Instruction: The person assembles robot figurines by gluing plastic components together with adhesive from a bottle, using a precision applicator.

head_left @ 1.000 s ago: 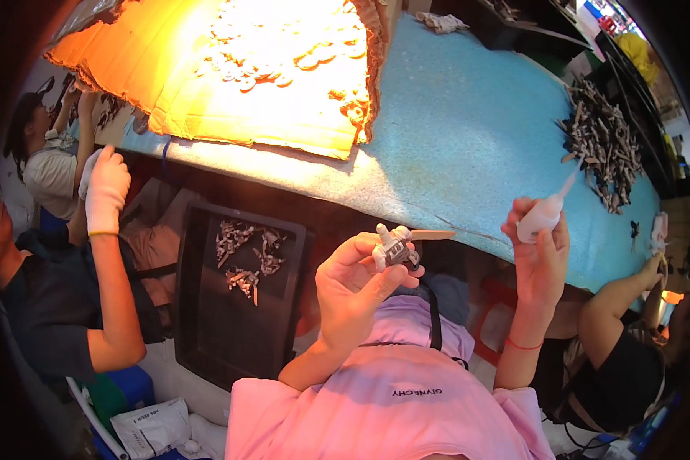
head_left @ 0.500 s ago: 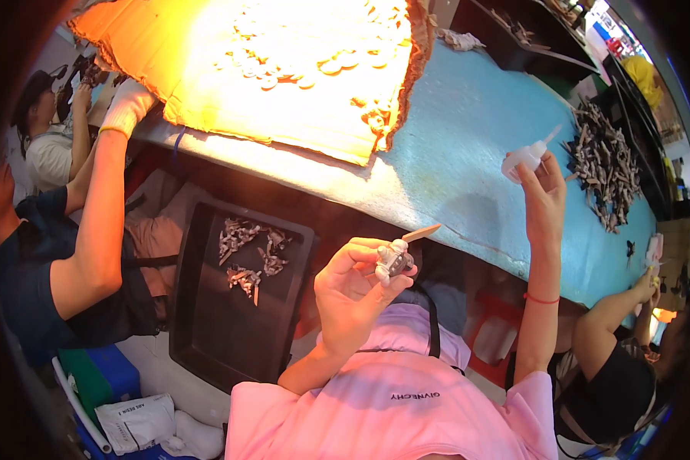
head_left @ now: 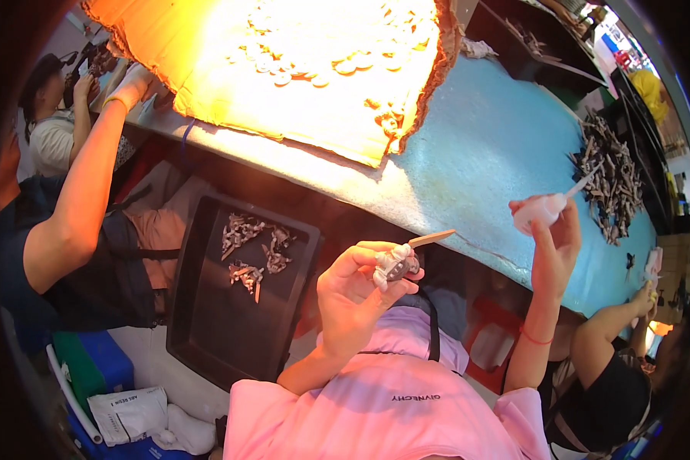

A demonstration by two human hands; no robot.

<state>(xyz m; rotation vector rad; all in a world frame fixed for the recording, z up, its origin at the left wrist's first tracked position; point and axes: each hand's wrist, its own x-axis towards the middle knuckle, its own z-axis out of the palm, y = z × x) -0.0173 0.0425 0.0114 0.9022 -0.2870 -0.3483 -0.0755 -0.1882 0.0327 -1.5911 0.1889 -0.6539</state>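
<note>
Over my lap, my left hand is closed on a small grey-and-white figurine, pinched between thumb and fingers. A flat tan stick-like piece juts from the figurine's upper right side. My right hand is wrapped round a small white squeeze bottle near the table's front edge. The bottle's long thin nozzle points up and to the right, apart from the figurine. The figurine's underside is hidden by my fingers.
A brightly lit cardboard sheet with several small pieces lies on the blue table. At the right is a heap of brown-grey parts. A black tray with small parts stands left of me. Co-workers sit on both sides.
My right hand has come down and slightly right with the bottle, whose nozzle now leans further right. The figurine has turned a little in my left hand. The left co-worker's arm has shifted.
</note>
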